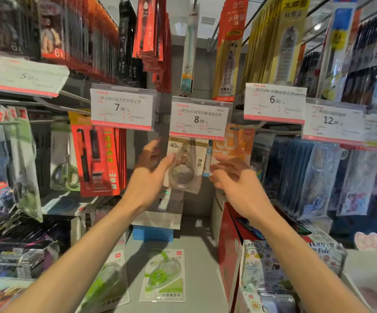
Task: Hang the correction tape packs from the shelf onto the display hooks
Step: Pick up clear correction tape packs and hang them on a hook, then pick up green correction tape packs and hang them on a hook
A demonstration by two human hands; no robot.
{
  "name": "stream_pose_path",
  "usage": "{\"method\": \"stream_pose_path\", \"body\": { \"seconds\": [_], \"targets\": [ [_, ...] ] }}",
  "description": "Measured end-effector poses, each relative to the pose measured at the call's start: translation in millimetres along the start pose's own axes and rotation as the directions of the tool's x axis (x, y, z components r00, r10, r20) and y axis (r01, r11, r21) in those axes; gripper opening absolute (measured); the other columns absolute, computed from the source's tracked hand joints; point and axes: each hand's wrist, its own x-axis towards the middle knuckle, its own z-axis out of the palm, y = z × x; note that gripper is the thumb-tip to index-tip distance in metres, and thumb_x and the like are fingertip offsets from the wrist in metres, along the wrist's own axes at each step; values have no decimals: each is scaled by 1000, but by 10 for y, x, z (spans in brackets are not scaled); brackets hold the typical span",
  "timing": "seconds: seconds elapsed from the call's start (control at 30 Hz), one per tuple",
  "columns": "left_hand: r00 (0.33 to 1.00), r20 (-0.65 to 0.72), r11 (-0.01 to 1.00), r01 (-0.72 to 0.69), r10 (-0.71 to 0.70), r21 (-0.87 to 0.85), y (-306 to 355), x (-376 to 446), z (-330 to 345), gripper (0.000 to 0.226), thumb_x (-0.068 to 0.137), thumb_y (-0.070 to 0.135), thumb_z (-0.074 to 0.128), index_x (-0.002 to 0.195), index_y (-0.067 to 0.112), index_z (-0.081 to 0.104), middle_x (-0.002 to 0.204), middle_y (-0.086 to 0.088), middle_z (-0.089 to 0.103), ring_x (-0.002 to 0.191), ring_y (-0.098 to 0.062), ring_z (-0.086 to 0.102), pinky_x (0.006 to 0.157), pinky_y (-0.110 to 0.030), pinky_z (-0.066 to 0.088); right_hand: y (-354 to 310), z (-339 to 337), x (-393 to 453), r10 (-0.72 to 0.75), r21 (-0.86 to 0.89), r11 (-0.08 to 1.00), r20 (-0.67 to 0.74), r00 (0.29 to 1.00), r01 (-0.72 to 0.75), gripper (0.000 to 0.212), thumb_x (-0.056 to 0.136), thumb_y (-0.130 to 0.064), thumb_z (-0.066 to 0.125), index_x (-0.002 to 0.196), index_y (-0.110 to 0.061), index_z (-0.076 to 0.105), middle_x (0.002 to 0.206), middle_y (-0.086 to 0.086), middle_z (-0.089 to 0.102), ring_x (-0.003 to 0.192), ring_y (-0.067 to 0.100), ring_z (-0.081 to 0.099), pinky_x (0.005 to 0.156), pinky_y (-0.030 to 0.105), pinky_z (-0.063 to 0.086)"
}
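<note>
Both arms raised toward the display. Left hand (150,175) at the beige 40m correction tape pack (186,164), fingers (168,159) touching its left edge; whether gripping or merely resting, cannot tell. Pack hanging under the 8.00 price tag (200,118). Right hand (231,175) at 3 o'clock of the pack, apart from it, fingers loosely spread, holding nothing. Two green correction tape packs (165,275) flat on the grey shelf (203,263) at 6 o'clock.
</note>
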Motion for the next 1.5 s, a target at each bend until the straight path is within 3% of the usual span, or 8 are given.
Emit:
{"method": "stream_pose_path", "body": {
  "seconds": [0.07, 0.17, 0.3, 0.4, 0.7, 1.0, 1.27, 1.5],
  "targets": [
    [996, -94, 1000, 6, -9, -30, 55, -104, -60, 41, 99, 34, 63, 138, 31, 49, 131, 4, 64, 114, -2, 62, 105, -31, 48, -29, -113, -142, -4, 69, 998, -28, 1000, 6, 21, 99, -36, 65, 119, -31, 63, 99, -12, 77, 94, 9, 75, 89, 34, 61],
    [989, -134, 993, 41, -57, -114, 202, -315, -103, 21, 98, 26, 67, 118, 29, 62, 112, 7, 71, 101, -6, 70, 97, -41, 57, -56, -282, -402, 28, 180, 983, -48, 998, -19, 18, 97, -39, 67, 112, -30, 67, 98, -11, 78, 83, 12, 77, 72, 24, 61],
    [992, -105, 980, 51, -72, -194, 431, -667, -74, 13, 95, 17, 70, 104, 27, 68, 102, -5, 76, 85, -13, 75, 72, -24, 59, -37, -470, -761, 68, 281, 959, -76, 995, -44, 10, 99, -30, 66, 106, -24, 71, 86, 1, 78, 67, 11, 72, 61, 20, 57],
    [990, -83, 962, 87, -111, -259, 562, -942, -74, 12, 95, 12, 69, 97, 24, 71, 93, -3, 78, 74, -14, 75, 65, -20, 57, -4, -546, -987, 90, 323, 945, -84, 992, -58, 11, 99, -23, 65, 105, -16, 71, 77, 4, 76, 60, 11, 66, 53, 18, 53],
    [962, -101, 919, 209, -255, -333, 424, -1458, -344, 16, 97, 12, 65, 91, 25, 74, 88, -5, 78, 69, -20, 74, 66, -27, 60, 47, -384, -1361, 172, 325, 934, -40, 984, -150, 11, 99, -24, 65, 104, -17, 72, 78, 8, 76, 58, 12, 63, 52, 19, 52],
    [966, -11, 893, 236, -260, -382, -36, -1307, -1098, 15, 98, 8, 62, 97, 19, 72, 85, -3, 78, 68, -16, 72, 66, -24, 60, -199, 418, -1388, 173, 249, 959, -151, 973, -132, 11, 99, -18, 65, 105, -12, 72, 76, 12, 75, 58, 13, 62, 51, 18, 51],
    [954, 95, 909, 301, -286, -288, -472, -1142, -1929, 9, 98, 10, 64, 101, 14, 70, 84, -2, 78, 67, -14, 71, 65, -24, 59, -250, 1403, -1342, 224, 229, 955, -125, 967, -191, 9, 99, -22, 66, 102, -19, 73, 73, 6, 75, 60, 17, 63, 53, 23, 50],
    [917, 199, 899, 385, -347, -209, -650, -1151, -2040, 7, 97, 8, 64, 100, 12, 69, 83, -5, 75, 66, -10, 70, 65, -23, 57, -214, 1708, -1297, 247, 134, 963, -94, 964, -233, 10, 99, -21, 66, 105, -17, 72, 74, 4, 76, 59, 11, 63, 55, 19, 50]
  ]
}}
